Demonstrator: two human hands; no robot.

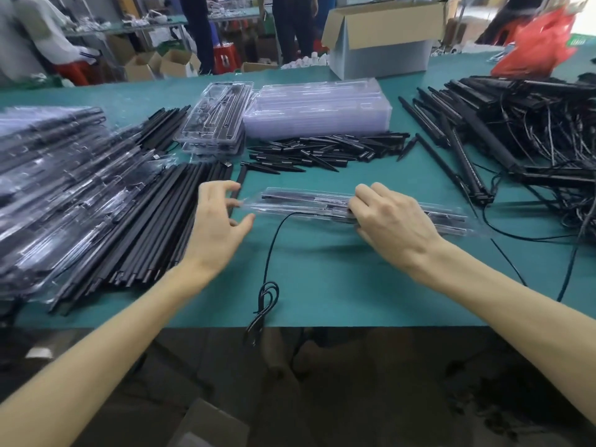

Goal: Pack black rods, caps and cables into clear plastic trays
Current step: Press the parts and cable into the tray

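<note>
Forearms reach in from the bottom corners of the frame over a teal table [322, 285]. At the table's near edge, lower centre, a thin black cable [267, 296] lies in a loose coil that hangs over the edge. Its free run climbs to a long clear plastic tray [306, 206] lying crosswise at the centre. A slim black rod [290, 197] sits along the tray's far side.

The right hand [393, 221] grips the tray near its middle, fingers curled over the far side and thumb at the near side. The left hand [216, 224] hovers at the tray's left end, fingers spread and lightly bent, holding nothing; whether its fingertips touch the tray is unclear.

Just left of it lies a fan of loose black rods [154, 227], and further left a slumped stack of filled clear trays [48, 188]. Beyond the centre tray is a heap of short black pointed caps [322, 153]. Behind the heap, a tall stack of empty clear trays [316, 111] stands beside a few packed trays [213, 124]. At the right, cabled black rods [532, 124] form a tangled pile. At the top of the frame stand an open cardboard box [380, 37] and a red plastic bag [541, 43].
</note>
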